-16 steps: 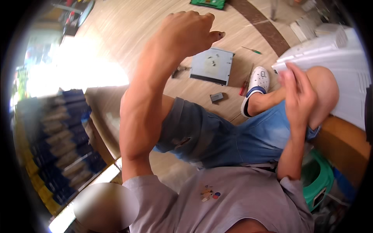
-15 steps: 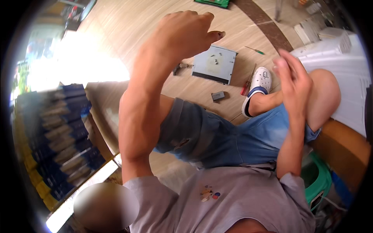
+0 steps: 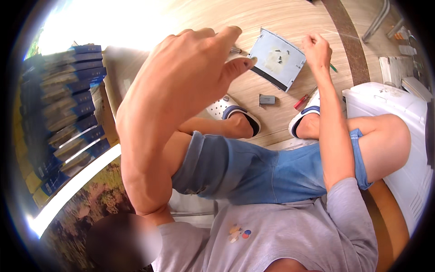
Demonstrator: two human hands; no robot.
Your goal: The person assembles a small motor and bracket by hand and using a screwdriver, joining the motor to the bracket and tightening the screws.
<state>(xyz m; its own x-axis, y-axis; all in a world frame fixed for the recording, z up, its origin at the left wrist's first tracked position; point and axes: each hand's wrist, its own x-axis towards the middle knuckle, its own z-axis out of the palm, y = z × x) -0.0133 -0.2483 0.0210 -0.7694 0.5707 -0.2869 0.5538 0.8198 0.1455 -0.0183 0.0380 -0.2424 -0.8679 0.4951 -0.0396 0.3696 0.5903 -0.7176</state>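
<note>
Pale wood-look floor (image 3: 292, 16) spreads out to the far side. A white plastic casing (image 3: 389, 102) stands at right, by the person's knee; blue-and-yellow boxes (image 3: 86, 95) are stacked at left. Beyond the feet lies a flat grey metal case (image 3: 273, 65), probably a disc drive, its black strip facing near. White clogs (image 3: 218, 108) cover both feet. The left hand (image 3: 190, 68) is raised at the case's left, thumb and forefinger parted, nothing visible between them. The right hand (image 3: 318, 52) is at its right edge, fingers curled together; any grip or contact I cannot tell. Nearer lie a red-handled screwdriver (image 3: 301, 100) and, left of it, a small grey block (image 3: 267, 99). Small dark pieces (image 3: 279, 59) rest on the case.
</note>
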